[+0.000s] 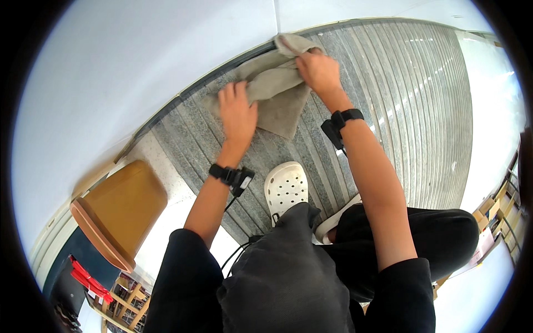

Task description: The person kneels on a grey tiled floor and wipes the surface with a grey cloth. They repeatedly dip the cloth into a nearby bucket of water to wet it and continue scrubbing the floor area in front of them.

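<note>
Left hand [237, 111] flat, fingers spread on grey cloth [275, 91] — right hand [318, 71] pinching its far edge, over ribbed floor [388, 111].

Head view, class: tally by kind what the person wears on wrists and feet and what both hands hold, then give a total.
Black wrist bands: 2, left, right
White perforated clogs: 2
Grey-beige cloths: 1
Total: 5

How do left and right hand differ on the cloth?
The left hand lies flat, fingers spread, pressing the grey cloth near its lower part; the right hand is curled, its grip bunching the cloth's upper end. The left hand sits lower and nearer the white clog than the right hand. Both wear black wristbands.
</note>
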Demonstrator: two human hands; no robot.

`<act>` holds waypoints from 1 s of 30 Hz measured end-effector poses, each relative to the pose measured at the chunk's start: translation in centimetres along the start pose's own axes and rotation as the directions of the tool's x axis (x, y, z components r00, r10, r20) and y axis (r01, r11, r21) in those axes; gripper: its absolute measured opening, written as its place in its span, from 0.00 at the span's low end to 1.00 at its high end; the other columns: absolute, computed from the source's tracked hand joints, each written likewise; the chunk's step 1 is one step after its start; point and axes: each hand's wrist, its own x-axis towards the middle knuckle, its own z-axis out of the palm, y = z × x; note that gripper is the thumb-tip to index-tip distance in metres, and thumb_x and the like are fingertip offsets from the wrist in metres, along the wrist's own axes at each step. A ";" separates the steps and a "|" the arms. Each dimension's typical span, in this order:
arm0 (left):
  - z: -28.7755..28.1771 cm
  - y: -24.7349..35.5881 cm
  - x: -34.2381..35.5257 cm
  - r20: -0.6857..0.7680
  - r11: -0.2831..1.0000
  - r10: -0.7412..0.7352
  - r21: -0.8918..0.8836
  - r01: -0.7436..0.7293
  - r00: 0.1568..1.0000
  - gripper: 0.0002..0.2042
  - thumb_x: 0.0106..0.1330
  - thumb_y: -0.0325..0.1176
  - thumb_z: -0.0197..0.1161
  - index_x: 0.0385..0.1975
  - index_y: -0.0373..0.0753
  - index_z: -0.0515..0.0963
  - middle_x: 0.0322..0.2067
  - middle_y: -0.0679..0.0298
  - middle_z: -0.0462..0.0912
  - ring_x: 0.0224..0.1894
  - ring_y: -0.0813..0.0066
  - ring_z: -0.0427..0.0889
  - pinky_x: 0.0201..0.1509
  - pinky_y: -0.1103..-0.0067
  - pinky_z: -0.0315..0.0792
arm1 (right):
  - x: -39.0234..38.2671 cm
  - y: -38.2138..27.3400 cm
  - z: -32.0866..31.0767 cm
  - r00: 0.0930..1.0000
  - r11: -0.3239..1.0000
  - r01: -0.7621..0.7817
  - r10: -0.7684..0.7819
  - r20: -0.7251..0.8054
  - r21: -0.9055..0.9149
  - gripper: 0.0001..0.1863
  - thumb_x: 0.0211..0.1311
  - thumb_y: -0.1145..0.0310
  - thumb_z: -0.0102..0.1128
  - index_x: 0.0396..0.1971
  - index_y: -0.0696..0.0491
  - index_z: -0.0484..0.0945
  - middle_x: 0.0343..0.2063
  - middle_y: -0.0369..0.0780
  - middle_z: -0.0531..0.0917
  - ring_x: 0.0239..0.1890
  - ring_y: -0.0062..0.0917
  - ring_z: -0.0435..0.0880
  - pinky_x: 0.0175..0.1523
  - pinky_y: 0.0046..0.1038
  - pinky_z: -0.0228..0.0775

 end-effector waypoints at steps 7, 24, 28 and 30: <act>1.7 1.4 1.5 0.041 0.989 0.054 -0.143 -0.048 0.998 0.24 0.51 0.21 0.68 0.51 0.34 0.72 0.48 0.54 0.72 0.52 0.51 0.70 0.57 0.65 0.69 | -0.2 -0.2 -0.8 0.920 0.919 -0.393 0.392 0.022 0.033 0.30 0.63 0.64 0.54 0.66 0.28 0.66 0.39 0.46 0.84 0.36 0.44 0.84 0.37 0.44 0.77; -7.4 -6.3 -10.7 -0.309 0.788 -0.558 -0.488 0.375 0.771 0.20 0.64 0.28 0.60 0.55 0.30 0.65 0.49 0.51 0.72 0.52 0.63 0.72 0.61 0.71 0.64 | -0.2 -21.4 1.5 0.935 0.894 0.354 -0.329 -0.136 0.273 0.25 0.54 0.67 0.62 0.55 0.38 0.78 0.32 0.38 0.81 0.25 0.28 0.84 0.27 0.27 0.76; -7.9 -7.3 -11.7 -0.289 0.746 -0.610 -0.524 0.411 0.738 0.22 0.68 0.29 0.58 0.58 0.29 0.62 0.54 0.49 0.70 0.56 0.61 0.70 0.63 0.70 0.62 | 1.1 -23.6 3.8 0.886 0.855 0.463 -0.457 -0.081 0.235 0.24 0.54 0.67 0.61 0.54 0.41 0.78 0.30 0.41 0.82 0.26 0.29 0.85 0.26 0.27 0.76; -7.4 -7.1 -11.5 -0.243 0.766 -0.581 -0.485 0.422 0.776 0.22 0.68 0.30 0.58 0.58 0.29 0.63 0.56 0.48 0.69 0.58 0.59 0.69 0.63 0.68 0.62 | 0.6 -21.7 4.0 0.866 0.852 0.499 -0.481 -0.136 0.161 0.25 0.54 0.67 0.60 0.56 0.39 0.78 0.29 0.41 0.82 0.26 0.30 0.85 0.26 0.28 0.76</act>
